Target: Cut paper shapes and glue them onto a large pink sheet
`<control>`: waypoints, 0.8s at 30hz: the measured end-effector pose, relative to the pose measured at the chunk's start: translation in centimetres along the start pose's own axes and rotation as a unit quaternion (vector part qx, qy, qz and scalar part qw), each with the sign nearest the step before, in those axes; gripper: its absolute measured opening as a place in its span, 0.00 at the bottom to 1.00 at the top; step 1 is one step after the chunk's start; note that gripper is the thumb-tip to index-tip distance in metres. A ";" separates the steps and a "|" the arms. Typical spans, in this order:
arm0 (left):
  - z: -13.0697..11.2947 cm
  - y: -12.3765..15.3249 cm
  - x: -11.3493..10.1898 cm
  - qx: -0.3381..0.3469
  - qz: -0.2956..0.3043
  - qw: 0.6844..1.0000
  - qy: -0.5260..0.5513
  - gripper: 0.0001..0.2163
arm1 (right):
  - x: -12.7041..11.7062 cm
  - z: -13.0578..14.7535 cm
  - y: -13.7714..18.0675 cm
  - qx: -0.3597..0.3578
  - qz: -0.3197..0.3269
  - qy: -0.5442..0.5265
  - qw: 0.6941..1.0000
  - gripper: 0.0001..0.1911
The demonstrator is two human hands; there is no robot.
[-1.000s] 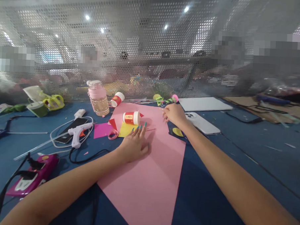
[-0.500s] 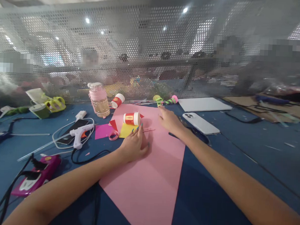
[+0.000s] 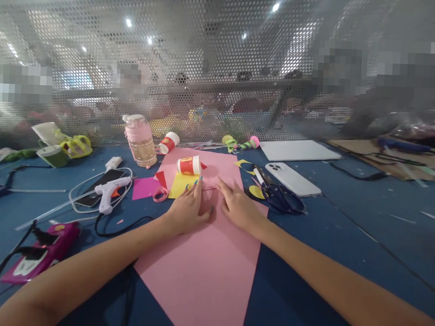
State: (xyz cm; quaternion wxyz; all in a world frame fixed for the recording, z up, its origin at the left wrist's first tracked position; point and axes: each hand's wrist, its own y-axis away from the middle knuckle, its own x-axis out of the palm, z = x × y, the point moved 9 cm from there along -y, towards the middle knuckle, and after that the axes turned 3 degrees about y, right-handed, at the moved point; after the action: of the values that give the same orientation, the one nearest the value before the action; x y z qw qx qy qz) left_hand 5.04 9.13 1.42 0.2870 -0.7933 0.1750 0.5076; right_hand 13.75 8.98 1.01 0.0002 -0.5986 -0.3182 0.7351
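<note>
A large pink paper sheet (image 3: pixel 216 278) lies under both hands. My left hand (image 3: pixel 186 209) rests on it with fingers stretched out, their tips near a yellow paper square (image 3: pixel 178 186) and a paper cup (image 3: pixel 189 165) lying on its side, red and white. My right hand (image 3: pixel 239 205) is on the sheet too, its index finger stretched toward a thin pink strip (image 3: pixel 209 187) between the hands. Whether a fingertip touches the strip, I cannot tell. Left of my left hand are a magenta paper (image 3: pixel 143 188), a red paper piece (image 3: pixel 161 179) and a pink ribbon roll (image 3: pixel 160 195).
Scissors (image 3: pixel 284 198) and a white phone (image 3: pixel 292 179) lie on the right. A white glue gun (image 3: pixel 110 192), a purple power strip (image 3: pixel 44 251) and a pink-lidded bottle (image 3: pixel 139 143) are on the left. A perforated metal screen (image 3: pixel 221 86) stands at the back.
My right hand has come back from the far edge of the pink sheet toward my left hand, uncovering the scissors and yellow paper scraps. My left hand stays on the sheet.
</note>
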 end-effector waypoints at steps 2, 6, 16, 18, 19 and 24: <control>0.1 -0.1 0.0 -0.004 0.002 1.000 -0.001 0.33 | 0.2 0.0 0.1 -0.002 0.000 -0.004 1.000 0.32; 0.5 -0.1 0.0 -0.019 0.020 1.000 0.000 0.35 | 0.5 -0.1 0.2 0.001 0.009 -0.005 1.000 0.31; 1.0 -0.2 -0.6 -0.002 0.102 0.992 0.072 0.39 | 0.9 -0.5 0.0 0.014 0.023 -0.012 1.000 0.28; 1.5 -0.3 -0.6 0.003 0.128 0.986 0.106 0.42 | 1.0 -0.7 0.1 0.015 0.022 -0.016 1.000 0.28; 1.9 -0.3 -0.7 0.004 0.136 0.984 0.119 0.44 | 1.1 -0.8 0.1 0.014 0.019 -0.019 1.000 0.29; 3.8 -0.8 -0.9 0.017 0.141 0.977 0.157 0.48 | 1.5 -1.4 0.4 0.009 -0.003 -0.048 0.999 0.30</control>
State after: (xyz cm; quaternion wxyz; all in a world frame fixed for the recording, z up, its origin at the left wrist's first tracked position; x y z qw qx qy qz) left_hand 2.44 12.16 1.26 0.1949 -0.8252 0.3369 0.4094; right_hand 14.67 9.90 -0.58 -0.0080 -0.5615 -0.3132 0.7659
